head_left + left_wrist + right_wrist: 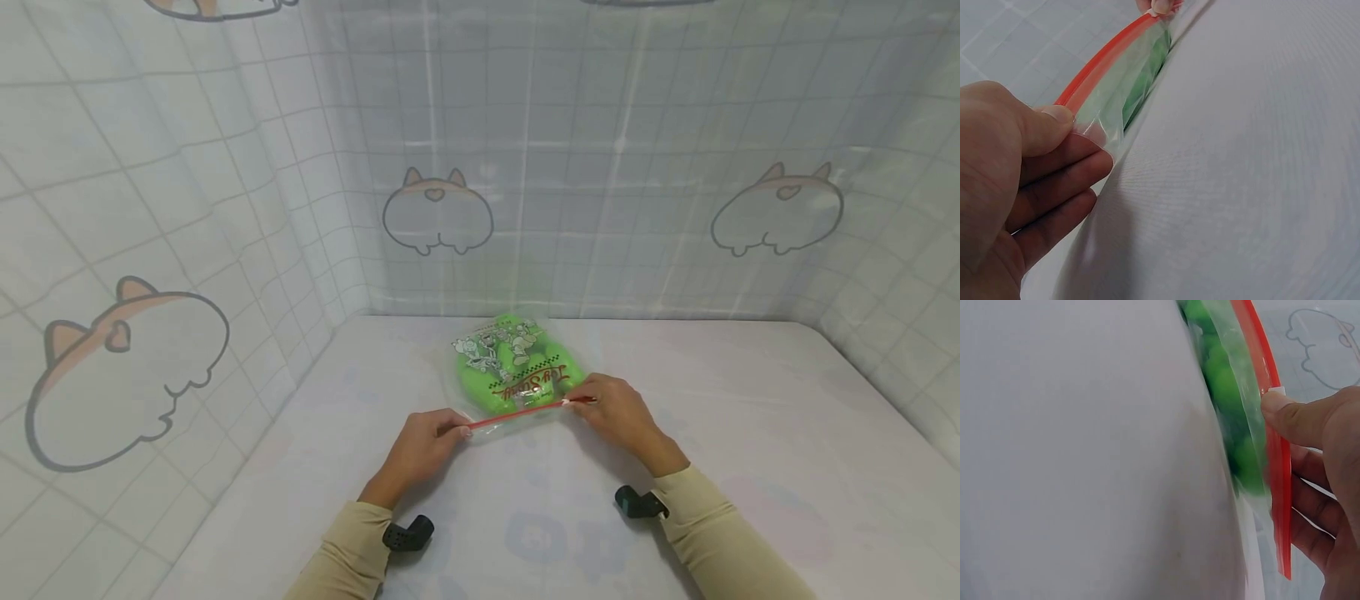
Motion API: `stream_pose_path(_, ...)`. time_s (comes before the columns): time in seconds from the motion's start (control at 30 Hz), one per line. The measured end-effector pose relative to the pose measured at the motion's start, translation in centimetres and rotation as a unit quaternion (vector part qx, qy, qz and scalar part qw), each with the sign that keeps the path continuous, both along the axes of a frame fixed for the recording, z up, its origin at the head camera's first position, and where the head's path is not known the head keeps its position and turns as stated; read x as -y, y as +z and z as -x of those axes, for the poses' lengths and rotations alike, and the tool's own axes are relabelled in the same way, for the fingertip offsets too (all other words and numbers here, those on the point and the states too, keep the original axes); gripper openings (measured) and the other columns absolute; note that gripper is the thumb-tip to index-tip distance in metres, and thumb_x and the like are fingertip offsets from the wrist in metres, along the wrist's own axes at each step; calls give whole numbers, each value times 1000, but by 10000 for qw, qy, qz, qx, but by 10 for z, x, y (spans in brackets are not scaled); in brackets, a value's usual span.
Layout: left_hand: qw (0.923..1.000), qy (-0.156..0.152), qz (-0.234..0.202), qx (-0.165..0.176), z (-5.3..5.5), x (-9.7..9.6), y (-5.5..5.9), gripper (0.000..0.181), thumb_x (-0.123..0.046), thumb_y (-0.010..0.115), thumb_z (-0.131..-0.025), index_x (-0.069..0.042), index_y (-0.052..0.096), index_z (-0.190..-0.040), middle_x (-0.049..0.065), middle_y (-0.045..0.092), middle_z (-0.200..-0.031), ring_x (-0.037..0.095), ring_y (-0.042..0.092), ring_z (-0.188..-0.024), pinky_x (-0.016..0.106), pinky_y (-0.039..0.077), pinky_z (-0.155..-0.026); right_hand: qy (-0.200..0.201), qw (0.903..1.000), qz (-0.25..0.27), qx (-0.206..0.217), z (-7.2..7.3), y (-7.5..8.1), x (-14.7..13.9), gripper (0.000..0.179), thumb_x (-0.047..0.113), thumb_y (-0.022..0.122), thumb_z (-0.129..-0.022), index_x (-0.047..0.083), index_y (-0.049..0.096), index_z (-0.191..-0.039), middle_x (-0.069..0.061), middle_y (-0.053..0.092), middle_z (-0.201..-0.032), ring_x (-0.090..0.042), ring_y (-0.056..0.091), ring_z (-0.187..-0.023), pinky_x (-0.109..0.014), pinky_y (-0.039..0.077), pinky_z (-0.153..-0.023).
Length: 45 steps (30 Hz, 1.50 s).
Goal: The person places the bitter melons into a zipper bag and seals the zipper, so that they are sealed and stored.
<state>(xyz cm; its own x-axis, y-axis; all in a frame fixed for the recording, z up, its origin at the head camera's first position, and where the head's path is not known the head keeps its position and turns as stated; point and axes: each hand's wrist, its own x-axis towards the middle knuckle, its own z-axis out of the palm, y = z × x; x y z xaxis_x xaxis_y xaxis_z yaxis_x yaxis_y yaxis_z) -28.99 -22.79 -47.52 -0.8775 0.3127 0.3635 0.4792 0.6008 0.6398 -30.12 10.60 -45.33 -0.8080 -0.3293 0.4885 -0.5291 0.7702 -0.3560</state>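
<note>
A clear zip bag (480, 367) with cartoon print and red lettering lies on the table, a bright green thing (476, 385) inside it. Its red zip strip (517, 414) runs along the edge nearest the person. At the left end of that strip, the left hand (429, 443) pinches the bag's corner between thumb and fingers; the left wrist view shows the thumb (1054, 119) on the red edge. Toward the other end, the right hand (617, 417) pinches the white slider (1277, 391) on the strip, its other fingers behind the bag.
A white table (420, 375) with faint pastel prints lies under the bag. Grid-patterned curtains (570, 233) with cartoon animal drawings stand behind it and on both sides. Each wrist wears a small black device (408, 533).
</note>
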Motion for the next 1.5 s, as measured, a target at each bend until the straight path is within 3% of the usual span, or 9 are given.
stream_pose_path(0.33,9996,5,-83,276,2,1,-1,7,-16,74,-91,-22,77,-94,-13,72,-92,11,65,-94,40,53,-86,-97,9997,-135,185,-1,4,3,14,10,81,-83,15,81,-96,6,67,-88,-14,61,-80,-38,52,-72)
stream_pose_path(0.6,9975,-371,-402,449,4,-6,-4,12,-20,73,-93,-19,78,-104,-8,73,-101,12,68,-97,35,54,-87,-118,9993,-258,254,-1,6,4,17,14,81,-84,14,81,-101,6,65,-87,-11,56,-76,-35,50,-69)
stream_pose_path(0.9,9996,-217,-135,135,0,-9,-3,9,-18,73,-92,-22,79,-96,-12,73,-95,10,67,-96,37,53,-86,63,9995,-131,295,2,2,2,11,13,83,-83,14,81,-94,9,65,-85,-9,57,-76,-34,50,-70)
stream_pose_path(1.23,9988,-279,153,-369,3,-8,-3,7,-21,73,-93,-22,80,-94,-9,74,-92,6,66,-90,32,54,-80,-54,9998,-169,61,4,2,-4,16,10,84,-81,12,82,-97,6,66,-85,-11,58,-76,-33,50,-68)
stream_pose_path(1.5,9987,-295,123,-389,3,-6,-5,6,-21,74,-92,-21,80,-93,-9,74,-91,5,66,-88,31,54,-79,-112,9998,-147,112,4,1,-15,16,9,84,-81,12,82,-97,8,65,-84,-10,57,-75,-34,50,-68)
